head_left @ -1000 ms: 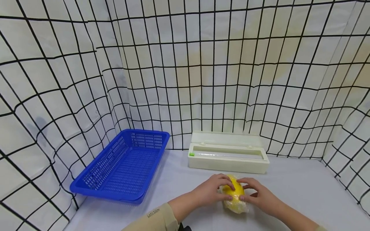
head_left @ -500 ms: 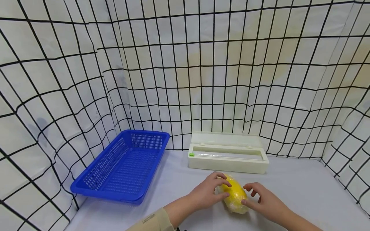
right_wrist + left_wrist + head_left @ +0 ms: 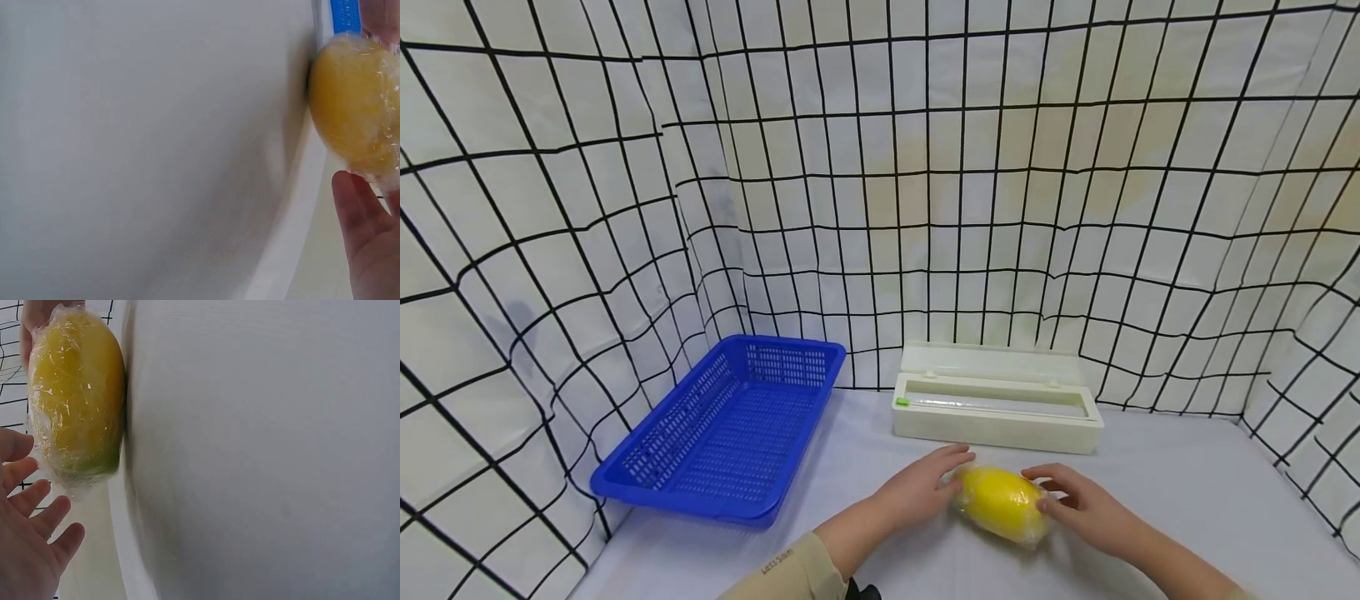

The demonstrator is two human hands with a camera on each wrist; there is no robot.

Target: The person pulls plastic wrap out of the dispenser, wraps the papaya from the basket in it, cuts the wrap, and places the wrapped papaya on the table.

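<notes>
A yellow oval fruit [image 3: 1002, 503], probably a mango, lies on the white table, wrapped in clear cling film. Its end in the left wrist view is greenish, and loose film [image 3: 75, 487] bunches there. My left hand [image 3: 917, 492] is at its left end with spread, relaxed fingers. In the left wrist view the fingertips are beside or lightly against the film. At the other end, my right hand [image 3: 1093, 512] holds the fruit between thumb and bent fingers. The right thumb [image 3: 353, 200] meets the film-covered end; the other fingers are mostly hidden behind the fruit.
Behind the hands stands a cream cling-film dispenser box [image 3: 996, 429], lid raised, with a film roll [image 3: 1000, 405] inside and a green slider [image 3: 902, 402]. A blue plastic basket [image 3: 767, 492] sits at the left. White walls with black grid netting [image 3: 955, 225] enclose the table.
The yellow fruit has turned from pointing away to lying more crosswise. My left hand has moved from its upper side to its left end; my right hand stays near its right end.
</notes>
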